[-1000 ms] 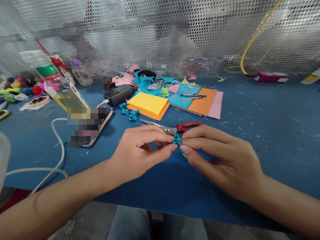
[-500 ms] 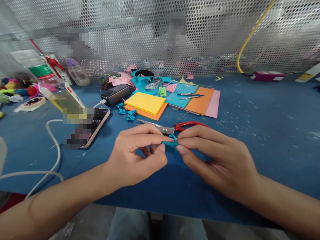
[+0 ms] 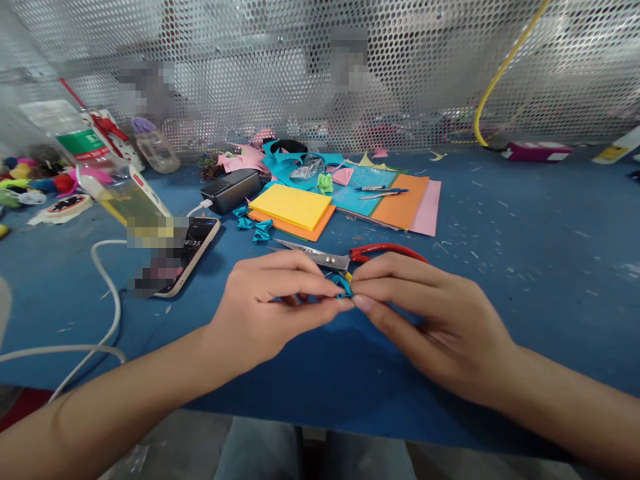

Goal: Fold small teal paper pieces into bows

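Pinching 1 small folded blue piece [image 3: 343, 285], near centre, on the near side of the scissors [image 3: 335, 261]: left hand [image 3: 270, 310] and right hand [image 3: 443, 320], both narrow, thumbs against fingers. Changed since a moment ago: left hand closed in toward the right, broad blue flap no longer showing, which suggests a fold being pressed tighter. Obscured: most of the piece, behind fingertips; the scissors' handle, partly behind right hand; 1 yellow bit [image 3: 349, 275], unidentifiable.

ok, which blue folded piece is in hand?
The blue piece pinched between left hand and right hand; the other pieces lie near the yellow paper.
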Available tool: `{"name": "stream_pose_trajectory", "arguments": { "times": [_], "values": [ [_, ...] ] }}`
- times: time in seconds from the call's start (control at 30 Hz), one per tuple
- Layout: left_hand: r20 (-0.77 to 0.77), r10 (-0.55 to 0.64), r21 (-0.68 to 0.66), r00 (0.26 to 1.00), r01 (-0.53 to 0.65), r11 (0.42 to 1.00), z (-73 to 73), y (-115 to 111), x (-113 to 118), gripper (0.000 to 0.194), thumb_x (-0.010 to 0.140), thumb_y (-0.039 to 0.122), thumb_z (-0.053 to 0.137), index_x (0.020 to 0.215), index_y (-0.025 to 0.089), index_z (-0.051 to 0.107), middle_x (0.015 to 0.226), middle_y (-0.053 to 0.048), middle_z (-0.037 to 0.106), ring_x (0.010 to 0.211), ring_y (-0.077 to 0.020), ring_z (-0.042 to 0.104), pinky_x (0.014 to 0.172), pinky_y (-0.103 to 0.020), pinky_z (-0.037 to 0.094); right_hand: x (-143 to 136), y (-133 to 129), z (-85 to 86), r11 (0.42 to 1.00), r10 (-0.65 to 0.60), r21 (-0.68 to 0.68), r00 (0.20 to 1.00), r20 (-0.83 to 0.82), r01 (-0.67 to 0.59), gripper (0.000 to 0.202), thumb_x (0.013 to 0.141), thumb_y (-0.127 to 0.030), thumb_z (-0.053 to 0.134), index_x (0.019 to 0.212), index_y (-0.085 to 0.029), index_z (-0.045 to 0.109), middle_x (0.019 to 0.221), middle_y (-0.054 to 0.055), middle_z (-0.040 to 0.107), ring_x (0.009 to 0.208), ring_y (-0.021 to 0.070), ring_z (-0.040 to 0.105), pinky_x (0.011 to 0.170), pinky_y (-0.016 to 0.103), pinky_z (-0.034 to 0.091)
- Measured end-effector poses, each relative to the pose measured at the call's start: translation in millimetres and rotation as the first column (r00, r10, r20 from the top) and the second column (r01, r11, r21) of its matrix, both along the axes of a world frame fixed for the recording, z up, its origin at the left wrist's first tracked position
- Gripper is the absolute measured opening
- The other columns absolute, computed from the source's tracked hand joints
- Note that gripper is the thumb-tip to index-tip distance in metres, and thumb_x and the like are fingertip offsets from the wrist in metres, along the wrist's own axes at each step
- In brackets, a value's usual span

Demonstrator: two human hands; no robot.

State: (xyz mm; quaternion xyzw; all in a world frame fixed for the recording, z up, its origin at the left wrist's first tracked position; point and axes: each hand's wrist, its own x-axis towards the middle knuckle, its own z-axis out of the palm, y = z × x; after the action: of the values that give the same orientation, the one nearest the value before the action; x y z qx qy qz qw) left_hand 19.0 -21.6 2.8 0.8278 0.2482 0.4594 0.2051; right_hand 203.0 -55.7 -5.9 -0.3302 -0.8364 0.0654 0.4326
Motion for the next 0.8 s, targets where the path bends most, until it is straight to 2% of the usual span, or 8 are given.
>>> {"name": "stream_pose_trajectory", "arguments": {
  "times": [0.17, 0.27, 0.47, 0.6, 0.7, 0.8],
  "values": [
    [-0.1, 0.018, 0.131, 0.995, -0.005, 0.991, 0.1, 0.3, -1.0, 0.008, 0.065, 0.012, 0.074, 0.068, 0.013, 0.066, 0.064, 0.0, 0.063, 0.051, -0.0043, 0.055, 0.045, -0.01, 0.045, -1.6, 0.6, 1.0, 0.988, 0.048, -0.146, 0.999, -0.015, -0.05, 0.015, 0.083, -0.009, 0.051, 0.075, -0.016, 0.062, 0.078, 0.003, 0.063, 0.071, 0.009, 0.059, 0.065, 0.019, 0.049],
    [-0.133, 0.041, 0.158, 0.99, -0.02, 0.987, -1.8, 0.2, -0.9, 0.009, 0.066, 0.014, 0.074, 0.066, 0.012, 0.065, 0.064, -0.001, 0.063, 0.054, -0.0048, 0.055, 0.049, -0.011, 0.046, -3.0, 0.2, 1.2, 0.973, 0.052, -0.222, 0.998, -0.031, -0.058, 0.017, 0.084, -0.01, 0.051, 0.072, -0.016, 0.062, 0.078, 0.002, 0.062, 0.07, 0.0086, 0.058, 0.065, 0.019, 0.048],
    [-0.16, -0.006, 0.048, 0.987, 0.013, 0.999, -6.8, 0.7, -2.0, 0.009, 0.07, 0.015, 0.07, 0.068, 0.013, 0.062, 0.066, 0.001, 0.06, 0.057, -0.0051, 0.055, 0.052, -0.012, 0.049, -3.7, -2.1, 1.5, 0.955, 0.073, -0.288, 0.997, 0.0, -0.07, 0.017, 0.084, -0.01, 0.047, 0.074, -0.015, 0.06, 0.08, 0.004, 0.06, 0.071, 0.0098, 0.057, 0.063, 0.021, 0.047],
    [-0.083, -0.011, 0.017, 0.996, 0.012, 1.0, -7.8, 1.0, -3.4, 0.012, 0.07, 0.017, 0.071, 0.072, 0.015, 0.059, 0.086, -0.004, 0.062, 0.074, -0.0092, 0.06, 0.053, -0.012, 0.051, -2.0, -2.8, -0.8, 0.972, 0.069, -0.228, 0.997, 0.032, -0.06, 0.011, 0.079, -0.012, 0.053, 0.089, -0.016, 0.058, 0.089, 0.004, 0.059, 0.078, 0.011, 0.058, 0.069, 0.021, 0.049],
    [-0.009, -0.002, -0.097, 1.0, 0.001, 0.995, -7.3, 1.2, -3.7, 0.016, 0.072, 0.019, 0.07, 0.079, 0.017, 0.056, 0.09, -0.003, 0.064, 0.077, -0.0098, 0.061, 0.049, -0.011, 0.049, -0.2, -0.2, -4.5, 0.982, 0.02, -0.191, 0.997, 0.074, -0.005, 0.02, 0.078, -0.017, 0.06, 0.098, -0.018, 0.056, 0.085, 0.001, 0.06, 0.068, 0.0092, 0.057, 0.064, 0.02, 0.048],
    [0.063, 0.007, -0.237, 0.998, 0.008, 0.971, -6.8, 2.0, -3.4, 0.031, 0.069, 0.018, 0.072, 0.091, 0.02, 0.051, 0.082, 0.001, 0.064, 0.071, -0.0086, 0.062, 0.052, -0.011, 0.051, 0.5, 3.6, -5.6, 0.982, -0.032, -0.184, 0.996, 0.084, 0.047, 0.012, 0.081, -0.017, 0.056, 0.092, -0.02, 0.057, 0.077, -0.001, 0.061, 0.064, 0.0091, 0.057, 0.06, 0.02, 0.047]
  ]
}}
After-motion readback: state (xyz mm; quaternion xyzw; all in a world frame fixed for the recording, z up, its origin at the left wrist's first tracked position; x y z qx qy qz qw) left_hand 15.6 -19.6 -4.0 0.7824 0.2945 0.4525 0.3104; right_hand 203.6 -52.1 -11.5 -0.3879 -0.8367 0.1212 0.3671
